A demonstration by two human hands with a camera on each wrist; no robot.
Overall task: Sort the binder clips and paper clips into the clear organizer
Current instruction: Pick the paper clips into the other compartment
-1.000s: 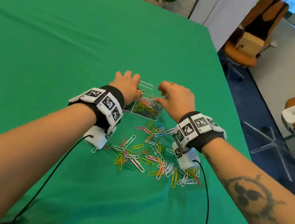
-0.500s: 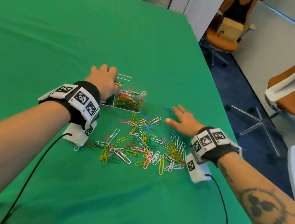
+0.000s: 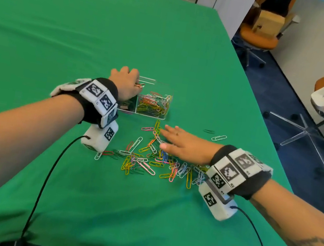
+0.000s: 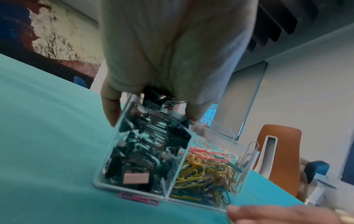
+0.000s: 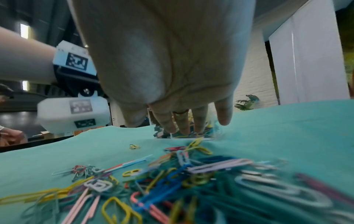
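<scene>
The clear organizer [image 3: 159, 115] stands mid-table with two compartments. In the left wrist view its left one holds black binder clips [image 4: 141, 153] and its right one holds coloured paper clips [image 4: 208, 169]. My left hand [image 3: 124, 80] grips the organizer from above at the binder-clip side, with the thumb [image 4: 111, 112] down the outer wall. In front of it a loose pile of paper clips [image 3: 145, 163] is spread on the green cloth. My right hand [image 3: 175, 140] lies flat and open over the pile's far right part, its straight fingers [image 5: 182, 124] pointing toward the organizer and holding nothing.
Two stray paper clips [image 3: 218, 137] lie right of the organizer, and a pink one [image 4: 138, 199] lies against its front wall. The table's right edge [image 3: 253, 99] is close by, with orange chairs [image 3: 259, 36] beyond it. Cables trail from both wrist cameras toward me.
My right hand left the organizer, dropped to the cloth on the right, then slid left onto the paper-clip pile with fingers flat. The left hand has stayed on the organizer.
</scene>
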